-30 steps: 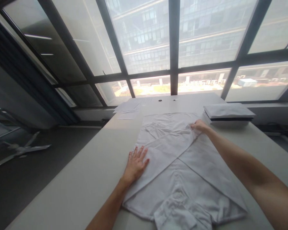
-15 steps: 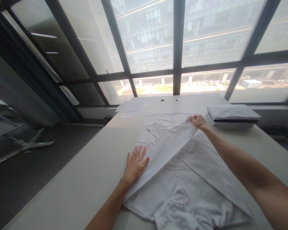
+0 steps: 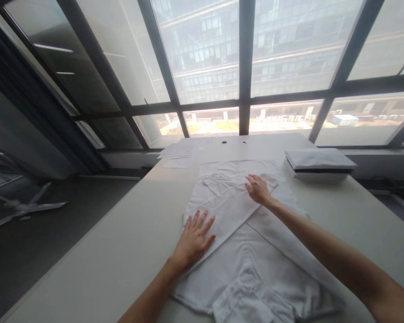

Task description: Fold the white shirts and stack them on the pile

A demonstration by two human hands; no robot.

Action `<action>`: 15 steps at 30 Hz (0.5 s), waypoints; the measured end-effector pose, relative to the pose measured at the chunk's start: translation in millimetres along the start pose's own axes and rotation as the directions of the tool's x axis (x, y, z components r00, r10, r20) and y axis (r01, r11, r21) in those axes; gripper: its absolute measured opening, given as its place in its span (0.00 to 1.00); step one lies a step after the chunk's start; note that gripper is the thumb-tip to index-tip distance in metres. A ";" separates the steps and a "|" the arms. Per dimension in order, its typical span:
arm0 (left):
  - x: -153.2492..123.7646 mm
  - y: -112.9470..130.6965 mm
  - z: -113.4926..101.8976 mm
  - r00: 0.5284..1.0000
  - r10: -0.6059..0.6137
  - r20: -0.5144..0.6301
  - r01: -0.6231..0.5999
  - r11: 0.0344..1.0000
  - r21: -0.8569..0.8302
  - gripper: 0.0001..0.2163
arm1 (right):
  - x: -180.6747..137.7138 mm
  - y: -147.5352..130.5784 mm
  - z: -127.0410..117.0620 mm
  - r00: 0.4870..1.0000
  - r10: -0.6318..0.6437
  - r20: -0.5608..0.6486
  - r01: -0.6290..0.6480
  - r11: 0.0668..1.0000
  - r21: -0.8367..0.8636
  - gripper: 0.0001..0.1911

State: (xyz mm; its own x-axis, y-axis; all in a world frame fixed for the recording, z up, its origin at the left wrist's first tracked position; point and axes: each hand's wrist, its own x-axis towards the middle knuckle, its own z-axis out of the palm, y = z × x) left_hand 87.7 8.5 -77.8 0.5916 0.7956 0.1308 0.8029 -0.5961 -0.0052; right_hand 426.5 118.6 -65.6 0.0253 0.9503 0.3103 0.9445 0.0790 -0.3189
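— Cloth like this is looking thin, light and very soft to me. The white shirt (image 3: pixel 256 260) is lying spread on the long pale table (image 3: pixel 121 251), with its collar toward the near edge, and one sleeve (image 3: pixel 229 211) is lying folded across the body.

— And the hands, are they gripping anything?

— No, both are lying open. The left hand (image 3: pixel 193 240) is pressing flat on the left edge of the shirt, with fingers spread. The right hand (image 3: pixel 257 189) is resting palm down on the far end of the folded sleeve, with fingers apart and nothing pinched between them.

— Where would you be taking hold of it?

— At a seam, a cuff or the hem, I am thinking. The fabric is going limp everywhere else, and it is probably sliding easily on that smooth top, so one flat palm is useful as an anchor.

— What is differing from half a second ago?

— Then the right hand was pinching the sleeve end, raised, near the right side by the stack of folded cloth (image 3: pixel 319 162). Now it is sitting nearer the middle, released and flat. The left hand is hardly shifting.
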 end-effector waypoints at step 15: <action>-0.6 0.6 4.2 0.997 -0.078 -0.006 0.078 0.997 -0.012 0.27 | -14.2 16.4 14.0 0.942 -0.107 0.319 0.146 0.984 -0.102 0.38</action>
State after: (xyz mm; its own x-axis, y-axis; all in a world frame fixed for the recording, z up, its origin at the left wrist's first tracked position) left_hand 88.1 8.2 -82.1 0.5270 0.8388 0.1369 0.8454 -0.5339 0.0173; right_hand 437.1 110.6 -87.8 -0.1816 0.9825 0.0407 0.9665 0.1860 -0.1767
